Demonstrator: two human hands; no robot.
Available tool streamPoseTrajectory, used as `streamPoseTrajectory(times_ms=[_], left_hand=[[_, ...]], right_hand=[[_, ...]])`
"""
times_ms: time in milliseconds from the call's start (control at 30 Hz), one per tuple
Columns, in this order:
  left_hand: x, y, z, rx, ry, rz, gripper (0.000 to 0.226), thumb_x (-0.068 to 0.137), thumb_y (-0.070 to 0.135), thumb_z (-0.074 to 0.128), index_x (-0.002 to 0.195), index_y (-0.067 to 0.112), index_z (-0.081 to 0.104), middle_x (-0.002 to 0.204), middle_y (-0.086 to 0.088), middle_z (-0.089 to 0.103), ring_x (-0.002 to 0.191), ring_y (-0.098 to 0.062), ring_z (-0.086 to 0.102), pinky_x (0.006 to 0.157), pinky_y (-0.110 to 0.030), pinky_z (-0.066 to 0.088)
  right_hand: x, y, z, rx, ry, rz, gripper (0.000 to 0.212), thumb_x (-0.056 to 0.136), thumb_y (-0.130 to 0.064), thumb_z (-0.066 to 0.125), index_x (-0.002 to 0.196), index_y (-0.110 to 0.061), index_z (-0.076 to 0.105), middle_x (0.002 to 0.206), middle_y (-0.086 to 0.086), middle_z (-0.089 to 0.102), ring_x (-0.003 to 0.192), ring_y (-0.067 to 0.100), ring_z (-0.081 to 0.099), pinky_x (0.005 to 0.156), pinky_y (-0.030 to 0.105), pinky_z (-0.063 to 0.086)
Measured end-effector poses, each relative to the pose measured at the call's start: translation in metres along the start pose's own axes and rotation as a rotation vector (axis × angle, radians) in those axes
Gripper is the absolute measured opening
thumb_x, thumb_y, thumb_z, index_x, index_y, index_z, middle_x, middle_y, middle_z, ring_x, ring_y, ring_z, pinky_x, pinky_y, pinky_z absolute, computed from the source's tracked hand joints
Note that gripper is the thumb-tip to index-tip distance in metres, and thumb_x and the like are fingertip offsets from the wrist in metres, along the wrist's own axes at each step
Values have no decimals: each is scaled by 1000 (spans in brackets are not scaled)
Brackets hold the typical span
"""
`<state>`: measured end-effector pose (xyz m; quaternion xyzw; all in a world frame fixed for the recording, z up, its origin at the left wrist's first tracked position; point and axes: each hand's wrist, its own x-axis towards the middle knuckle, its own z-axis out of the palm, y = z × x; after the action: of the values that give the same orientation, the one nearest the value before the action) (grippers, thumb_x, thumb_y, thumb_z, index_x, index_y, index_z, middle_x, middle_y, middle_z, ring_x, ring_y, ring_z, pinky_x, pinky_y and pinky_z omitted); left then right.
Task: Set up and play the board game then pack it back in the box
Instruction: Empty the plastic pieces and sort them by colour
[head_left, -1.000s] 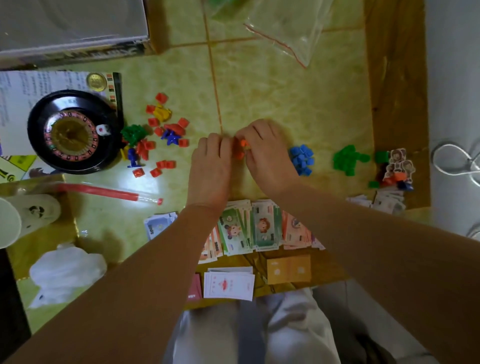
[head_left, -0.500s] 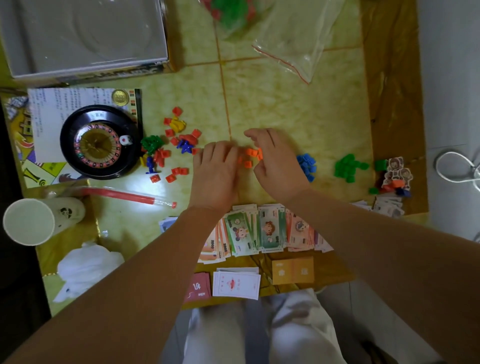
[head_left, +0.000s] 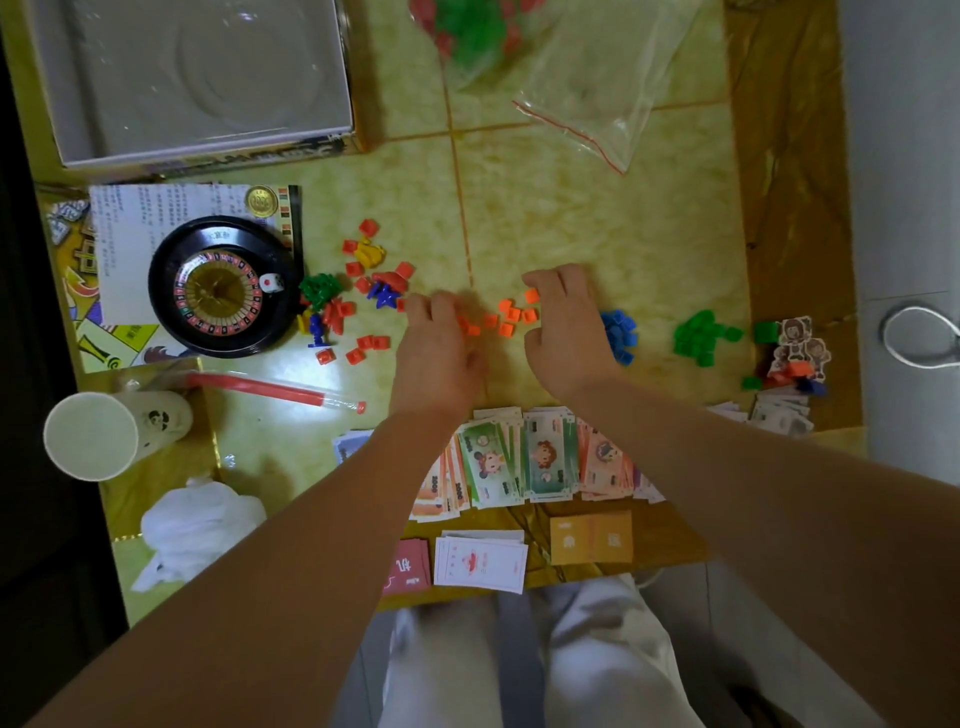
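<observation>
Orange houses (head_left: 511, 314), about seven, are scattered on the tiled surface (head_left: 597, 218) between two hands. The left hand (head_left: 441, 345) is laid beside them, fingers loose, nothing gripped. The right hand (head_left: 569, 322) is curled at one, but a pinch cannot be told. One blue pile (head_left: 618, 327) and one green pile (head_left: 696, 338) are seen beside it. Red and green pieces (head_left: 467, 31) are held in a clear bag (head_left: 587, 78), and the box (head_left: 197, 78) is lying open far left.

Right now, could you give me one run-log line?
step: sorting | left hand: beside orange pieces | right hand: beside them | grip: unclear
</observation>
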<state>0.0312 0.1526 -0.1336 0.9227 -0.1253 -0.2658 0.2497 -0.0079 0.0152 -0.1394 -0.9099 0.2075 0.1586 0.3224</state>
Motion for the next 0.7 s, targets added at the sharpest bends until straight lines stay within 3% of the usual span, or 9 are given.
streamPoseTrajectory(times_ms=[233, 433, 567, 633, 700], left_hand=[[2, 9, -3, -77, 1, -1, 50, 84, 7, 64, 131, 10, 46, 130, -10, 40, 99, -24, 55, 76, -22, 39], [-6, -10, -18, 8, -5, -44, 40, 83, 8, 62, 121, 10, 52, 121, -10, 50, 91, -25, 58, 70, -30, 46], [-14, -6, -20, 96, -163, -76, 29, 82, 30, 68, 102, 16, 51, 89, -4, 60, 80, -25, 60, 65, -36, 49], [-16, 0, -19, 184, -256, -133, 32, 78, 46, 69, 96, 24, 54, 80, 2, 59, 78, -22, 60, 64, -31, 48], [-14, 4, -14, 284, -321, -171, 34, 77, 55, 67, 98, 29, 60, 75, 5, 54, 76, -19, 57, 62, -27, 43]], right_hand=[[2, 5, -10, 26, 7, 4, 58, 81, 12, 53, 135, -9, 47, 133, 11, 39, 111, 24, 52, 98, 30, 43], [-2, 2, -21, 17, -14, -27, 50, 80, 10, 52, 126, -9, 50, 124, 10, 46, 103, 20, 52, 87, 32, 46], [-5, 2, -25, 69, -59, 35, 29, 85, 1, 51, 111, -12, 51, 90, 6, 61, 76, 19, 57, 70, 39, 51], [-7, 4, -26, 40, -90, 60, 17, 87, -6, 53, 101, -15, 50, 75, 4, 61, 68, 20, 59, 57, 33, 47], [-9, 5, -26, 6, -130, 99, 9, 88, -12, 55, 93, -17, 49, 74, 2, 58, 67, 18, 57, 53, 28, 41]])
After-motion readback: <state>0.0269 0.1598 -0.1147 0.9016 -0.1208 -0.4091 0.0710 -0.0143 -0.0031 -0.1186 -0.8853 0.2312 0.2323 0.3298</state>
